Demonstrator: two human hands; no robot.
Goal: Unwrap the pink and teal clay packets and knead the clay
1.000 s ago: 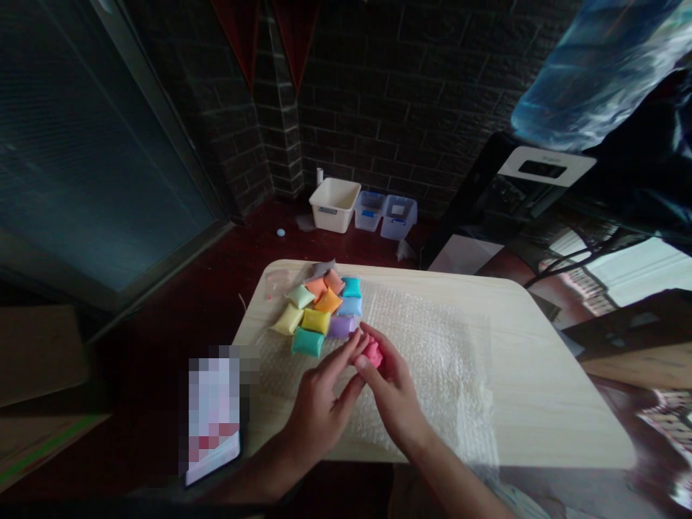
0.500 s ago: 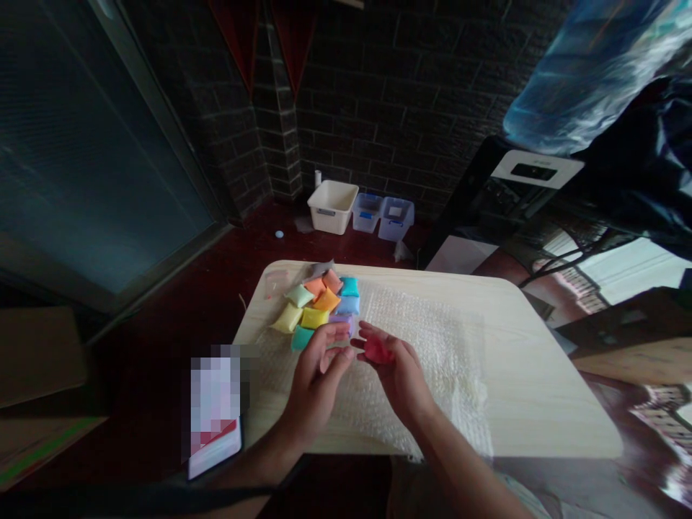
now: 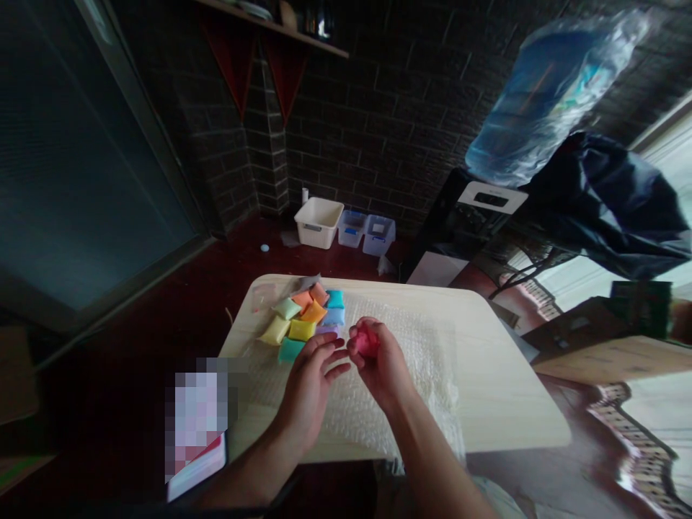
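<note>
The pink lump (image 3: 367,343) sits in the right hand (image 3: 386,364), whose fingers curl around it, above the bubble wrap (image 3: 416,375). Just left, the left hand (image 3: 311,375) is empty, fingers spread. Shaping the lump seems the step in hand; another press would call for both hands meeting. Coloured packets (image 3: 301,330) lie far left on the counter (image 3: 502,375).
</note>
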